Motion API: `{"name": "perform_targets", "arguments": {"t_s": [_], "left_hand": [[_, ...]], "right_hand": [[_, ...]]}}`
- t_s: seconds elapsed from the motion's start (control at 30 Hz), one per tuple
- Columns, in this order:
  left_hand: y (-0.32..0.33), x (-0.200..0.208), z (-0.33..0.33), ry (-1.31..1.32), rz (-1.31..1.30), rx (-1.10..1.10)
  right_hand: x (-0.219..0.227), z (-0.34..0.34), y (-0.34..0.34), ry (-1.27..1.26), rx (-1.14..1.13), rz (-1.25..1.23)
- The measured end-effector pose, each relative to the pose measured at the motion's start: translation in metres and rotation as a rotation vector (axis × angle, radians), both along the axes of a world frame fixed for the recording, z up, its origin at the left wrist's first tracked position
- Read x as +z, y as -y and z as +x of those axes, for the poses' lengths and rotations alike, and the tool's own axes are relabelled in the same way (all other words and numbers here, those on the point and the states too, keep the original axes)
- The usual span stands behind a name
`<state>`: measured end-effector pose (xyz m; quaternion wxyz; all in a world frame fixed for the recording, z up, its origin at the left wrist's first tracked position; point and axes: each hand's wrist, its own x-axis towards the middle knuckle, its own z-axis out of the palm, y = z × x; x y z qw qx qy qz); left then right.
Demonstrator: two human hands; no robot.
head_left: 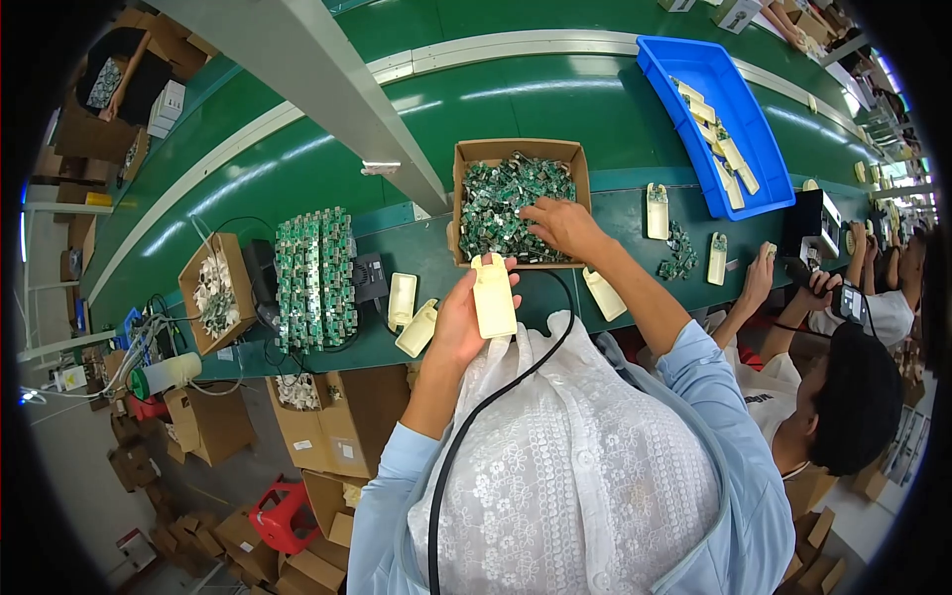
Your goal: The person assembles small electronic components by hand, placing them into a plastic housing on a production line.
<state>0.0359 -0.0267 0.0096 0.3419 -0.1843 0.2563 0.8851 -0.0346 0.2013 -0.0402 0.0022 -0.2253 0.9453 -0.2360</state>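
garment (570, 466): white lace right below the camera, blue sleeves (729, 421) on both sides, black cable (518, 380) curving up across it.
left hand (458, 322): clamped on a case, fingers passing behind, tips peeping out at its right edge.
case (495, 302): pale yellow, long, shallow, corners rounded, rim raised, upper end notched; held above the near edge of the bench (620, 213), just short of the carton (521, 150).
right hand (567, 228): over the carton, fingers bent, tips down among green boards (506, 193); pinching one or not, cannot tell.
bench: two more cases (402, 300) left of the left hand, another (604, 295) by the right forearm.
hidden: most left fingers, behind the case; right fingertips, partly lost in the heap.
cut off: cable, leaving at the lower edge.
hard to make out: single boards, all tangled; the cable's upper end, near the carton.
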Motion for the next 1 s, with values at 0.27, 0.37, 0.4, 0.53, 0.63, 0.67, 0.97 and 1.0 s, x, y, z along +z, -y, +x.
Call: {"name": "perform_targets", "arguments": {"t_s": [0.27, 0.37, 0.4, 0.53, 0.63, 0.67, 0.97, 1.0], "left_hand": [[-0.001, 0.005, -0.004, 0.012, -0.012, 0.039], [0.001, 0.011, -0.002, -0.102, -0.030, 0.070], [0.001, 0.013, -0.002, -0.096, -0.036, 0.079], [-0.006, 0.031, 0.001, -0.213, -0.148, 0.078], [-0.015, 0.044, 0.004, -0.346, -0.139, 0.048], [-0.017, 0.046, 0.005, -0.346, -0.141, 0.044], [-0.022, 0.052, 0.009, -0.376, -0.156, 0.025], [-0.022, 0.052, 0.009, -0.374, -0.154, 0.021]], "right_hand": [[-0.006, -0.006, -0.011, -0.155, 0.071, -0.137], [0.021, 0.003, -0.004, -0.157, 0.001, -0.326], [0.039, 0.010, 0.004, -0.071, -0.065, -0.425], [0.097, 0.043, 0.032, -0.166, -0.120, -0.573], [0.121, 0.060, 0.045, -0.253, -0.134, -0.543], [0.125, 0.063, 0.047, -0.296, -0.139, -0.526], [0.131, 0.068, 0.053, -0.381, -0.131, -0.417], [0.131, 0.068, 0.054, -0.379, -0.128, -0.410]]}}
